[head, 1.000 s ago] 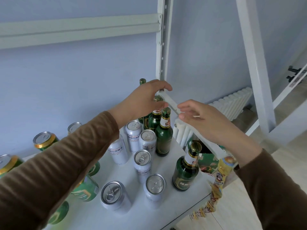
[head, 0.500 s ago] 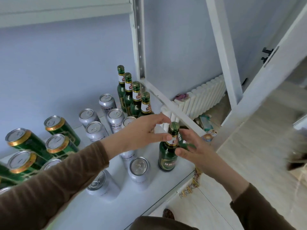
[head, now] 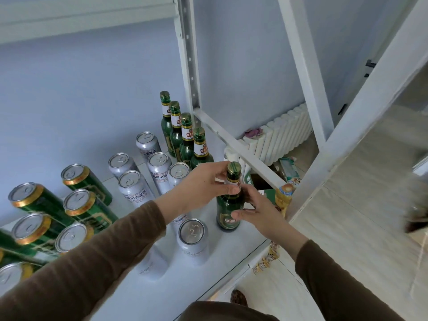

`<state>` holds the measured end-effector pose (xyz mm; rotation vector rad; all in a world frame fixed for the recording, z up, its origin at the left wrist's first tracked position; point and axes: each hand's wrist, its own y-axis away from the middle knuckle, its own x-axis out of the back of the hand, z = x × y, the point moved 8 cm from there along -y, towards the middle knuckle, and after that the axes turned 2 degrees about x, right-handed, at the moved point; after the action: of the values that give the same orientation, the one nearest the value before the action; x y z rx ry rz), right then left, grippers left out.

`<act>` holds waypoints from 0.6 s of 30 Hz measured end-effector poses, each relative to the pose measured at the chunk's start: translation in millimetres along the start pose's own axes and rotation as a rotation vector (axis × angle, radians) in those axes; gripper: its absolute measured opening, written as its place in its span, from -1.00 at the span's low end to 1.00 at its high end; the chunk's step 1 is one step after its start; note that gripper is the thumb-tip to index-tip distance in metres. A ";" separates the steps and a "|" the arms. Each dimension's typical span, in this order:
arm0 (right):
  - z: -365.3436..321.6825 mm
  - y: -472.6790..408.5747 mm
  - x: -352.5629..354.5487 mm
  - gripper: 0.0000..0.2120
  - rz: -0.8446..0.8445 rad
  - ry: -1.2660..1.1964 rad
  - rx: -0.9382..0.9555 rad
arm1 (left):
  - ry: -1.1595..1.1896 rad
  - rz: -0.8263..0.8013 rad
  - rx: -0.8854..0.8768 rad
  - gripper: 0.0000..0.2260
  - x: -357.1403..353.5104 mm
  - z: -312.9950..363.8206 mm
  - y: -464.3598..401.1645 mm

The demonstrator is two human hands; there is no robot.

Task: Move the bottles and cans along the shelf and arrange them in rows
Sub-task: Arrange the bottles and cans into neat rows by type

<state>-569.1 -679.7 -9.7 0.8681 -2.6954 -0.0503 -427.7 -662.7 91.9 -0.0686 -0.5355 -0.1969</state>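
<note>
Both hands grip one green bottle: left hand at neck, right hand around body.

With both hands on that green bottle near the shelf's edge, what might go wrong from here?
1. The held bottle stands near the shelf's front edge; a slip of the left hand or right hand could send it to the floor.
2. The left forearm passes close over the silver cans; sliding the bottle back could knock one over.
3. The row of bottles is tightly packed, so a bump may topple several.

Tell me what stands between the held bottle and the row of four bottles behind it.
Nothing: in the head view, bare white shelf separates the held bottle from the bottle row.
</note>
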 end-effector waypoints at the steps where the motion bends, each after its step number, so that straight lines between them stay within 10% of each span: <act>1: -2.5 -5.5 -0.4 -0.43 -0.003 -0.006 0.007 | 0.000 0.015 0.006 -0.82 3.8 -0.7 -1.7; 18: -16.8 -48.4 -7.9 -0.43 -0.061 0.013 0.064 | -0.048 0.130 0.115 -0.75 32.5 -19.3 -16.6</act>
<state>-530.7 -713.6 -2.1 0.9658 -2.6708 0.0280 -394.0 -686.6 92.2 0.0040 -0.5875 -0.0375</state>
